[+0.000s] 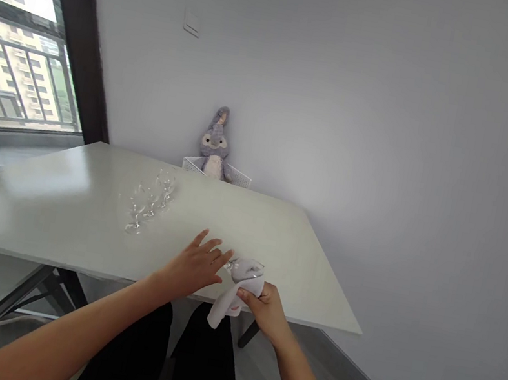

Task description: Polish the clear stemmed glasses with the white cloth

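Observation:
My right hand (268, 312) is closed on a white cloth (224, 308), thumb on top, at the table's front edge. A clear stemmed glass (237, 264) lies tilted sideways in that grip, its bowl wrapped by the cloth, and white shows through the glass. Whether the cloth is inside the bowl or only behind it, I cannot tell. My left hand (198, 267) is open, fingers spread, just left of the glass's stem end; one fingertip comes close to it or touches it.
Three clear stemmed glasses stand upright in a slanting row on the white table (249, 215): a front glass (136, 212), a middle glass (153, 198) and a rear glass (167, 186). Behind the table's far edge, a grey plush toy (215, 144) sits in a white basket (241, 178) against the wall.

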Demonstrator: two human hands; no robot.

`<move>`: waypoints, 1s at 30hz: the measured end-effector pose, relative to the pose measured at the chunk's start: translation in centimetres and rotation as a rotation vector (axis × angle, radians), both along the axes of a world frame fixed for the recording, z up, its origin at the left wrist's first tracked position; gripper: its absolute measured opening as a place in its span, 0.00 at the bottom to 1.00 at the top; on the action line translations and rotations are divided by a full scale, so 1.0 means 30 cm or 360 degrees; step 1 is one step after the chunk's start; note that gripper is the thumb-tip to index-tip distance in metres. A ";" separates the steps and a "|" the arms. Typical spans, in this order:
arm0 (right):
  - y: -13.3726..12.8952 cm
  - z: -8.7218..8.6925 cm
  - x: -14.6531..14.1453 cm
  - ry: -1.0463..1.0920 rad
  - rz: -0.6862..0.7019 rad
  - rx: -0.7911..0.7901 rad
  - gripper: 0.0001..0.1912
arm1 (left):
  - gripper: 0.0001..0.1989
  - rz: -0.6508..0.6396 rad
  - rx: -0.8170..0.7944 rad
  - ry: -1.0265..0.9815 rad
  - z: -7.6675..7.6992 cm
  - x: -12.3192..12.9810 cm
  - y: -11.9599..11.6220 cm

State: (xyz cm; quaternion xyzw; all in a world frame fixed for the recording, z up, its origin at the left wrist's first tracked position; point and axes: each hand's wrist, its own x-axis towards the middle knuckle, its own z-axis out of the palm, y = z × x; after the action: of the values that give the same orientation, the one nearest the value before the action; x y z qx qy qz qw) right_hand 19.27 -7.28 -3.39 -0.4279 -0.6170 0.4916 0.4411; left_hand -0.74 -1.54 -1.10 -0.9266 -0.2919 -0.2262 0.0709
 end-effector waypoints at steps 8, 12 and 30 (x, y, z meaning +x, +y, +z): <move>0.021 -0.041 0.168 -0.0414 -0.0366 0.0263 0.21 | 0.14 0.0304 -0.0240 0.0283 -0.045 -0.016 -0.009; -0.019 0.025 0.202 -0.1062 -0.0852 0.0795 0.20 | 0.16 0.0518 -0.0408 0.0286 -0.040 -0.049 0.005; 0.167 0.006 -0.026 0.0804 -0.0454 -0.0205 0.21 | 0.16 0.0624 -0.0030 -0.0131 -0.065 0.043 -0.024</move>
State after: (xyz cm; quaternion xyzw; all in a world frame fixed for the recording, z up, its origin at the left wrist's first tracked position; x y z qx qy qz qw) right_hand 18.49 -2.26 -3.22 -0.4014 -0.3888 0.5537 0.6173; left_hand 0.56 -2.25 -3.05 -0.8426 -0.4715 -0.2431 0.0928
